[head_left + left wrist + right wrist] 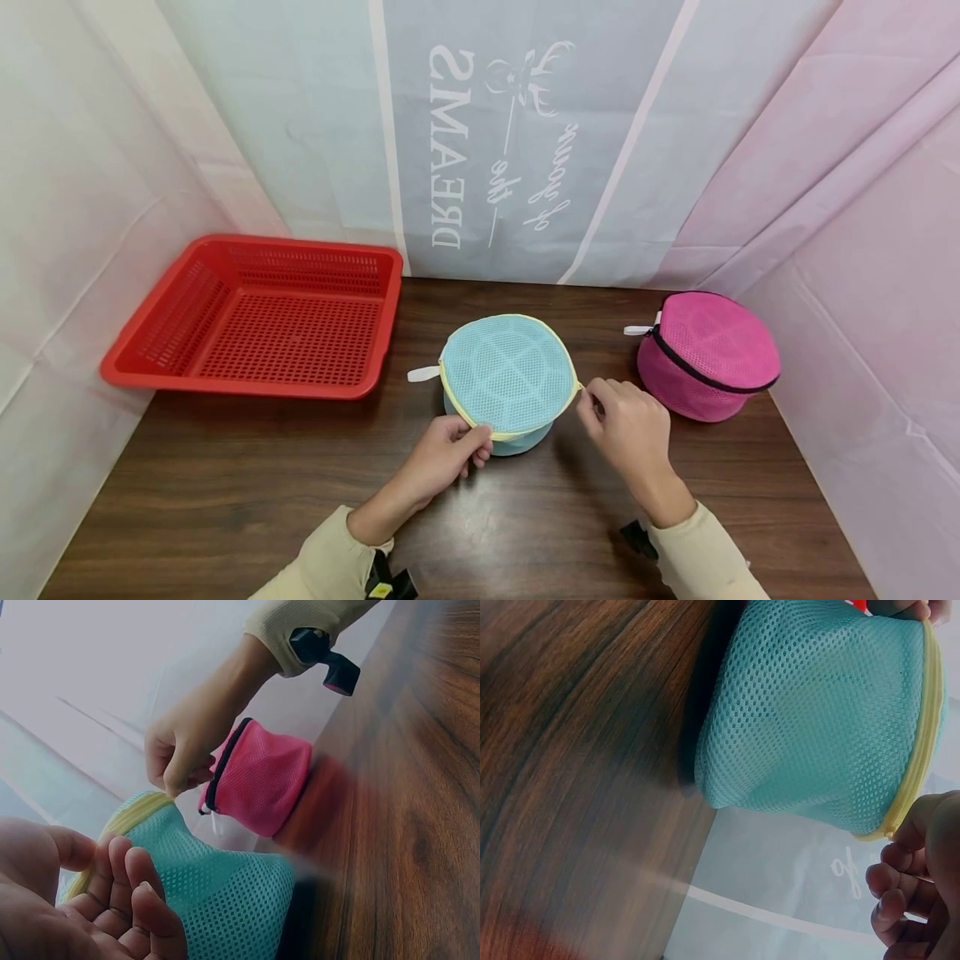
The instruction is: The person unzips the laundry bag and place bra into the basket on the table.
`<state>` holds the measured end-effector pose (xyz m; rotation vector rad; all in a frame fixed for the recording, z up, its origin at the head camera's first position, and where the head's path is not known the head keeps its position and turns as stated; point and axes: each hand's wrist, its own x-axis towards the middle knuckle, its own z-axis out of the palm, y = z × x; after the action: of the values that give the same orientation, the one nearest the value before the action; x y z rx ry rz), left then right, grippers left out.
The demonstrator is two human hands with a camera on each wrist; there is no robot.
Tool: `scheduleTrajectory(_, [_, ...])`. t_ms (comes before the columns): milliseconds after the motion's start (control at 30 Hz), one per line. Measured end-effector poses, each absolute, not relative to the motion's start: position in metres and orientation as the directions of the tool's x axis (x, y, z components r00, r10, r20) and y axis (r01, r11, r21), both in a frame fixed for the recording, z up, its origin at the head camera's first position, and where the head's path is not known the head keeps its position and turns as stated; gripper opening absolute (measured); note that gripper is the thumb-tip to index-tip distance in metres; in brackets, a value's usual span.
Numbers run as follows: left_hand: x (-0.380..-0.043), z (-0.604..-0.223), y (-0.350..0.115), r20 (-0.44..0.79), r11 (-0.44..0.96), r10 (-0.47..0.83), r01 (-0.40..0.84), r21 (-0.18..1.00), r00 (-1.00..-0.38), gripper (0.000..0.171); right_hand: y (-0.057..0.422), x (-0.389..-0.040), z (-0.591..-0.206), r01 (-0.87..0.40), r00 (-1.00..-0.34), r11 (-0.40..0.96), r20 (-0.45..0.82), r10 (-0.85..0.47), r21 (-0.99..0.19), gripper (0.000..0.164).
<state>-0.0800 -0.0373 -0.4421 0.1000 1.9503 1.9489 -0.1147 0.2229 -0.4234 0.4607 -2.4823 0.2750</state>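
A round light-blue mesh laundry bag point(508, 375) with a yellow zipper round its lid stands on the table. At its front rim my left hand point(448, 454) pinches the zipper edge between thumb and fingers. My right hand point(628, 421) pinches the small yellow zipper pull at the bag's right side; the right wrist view shows the pull point(889, 834) at the thumb and fingertip. The zipper looks closed along the side seen there. A white loop tab point(423, 374) sticks out from the bag's left side.
A red slotted plastic basket point(300, 388) stands at the back left. To the right is a pink mesh laundry bag point(712, 354) with a black zipper and a white tab. Printed fabric point(510, 150) hangs behind the wooden table point(247, 483) and along both sides.
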Motion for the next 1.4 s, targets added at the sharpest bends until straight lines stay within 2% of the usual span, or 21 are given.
scheduleTrajectory(600, [-0.085,-0.44,-0.042,-0.213,-0.015,0.221,-0.221,0.975,-0.952,0.042,0.219,-0.103,-0.418,-0.401,-0.767,0.91,0.582,-0.271,-0.105,0.023])
scheduleTrajectory(1000, [-0.086,-0.44,-0.045,-0.187,-0.015,0.215,-0.195,0.981,-0.959,0.033,0.213,-0.092,-0.415,-0.438,-0.767,0.886,0.578,-0.279,-0.155,0.019])
scheduleTrajectory(1267, [-0.086,-0.441,-0.044,-0.219,-0.036,0.198,-0.231,0.972,-0.955,0.044,0.208,-0.086,-0.413,-0.456,-0.767,0.873,0.574,-0.288,-0.172,0.02])
scheduleTrajectory(1400, [-0.085,-0.441,-0.044,-0.23,-0.018,0.224,-0.24,0.971,-0.947,0.044,0.206,-0.084,-0.414,-0.462,-0.765,0.869,0.576,-0.29,-0.177,0.02])
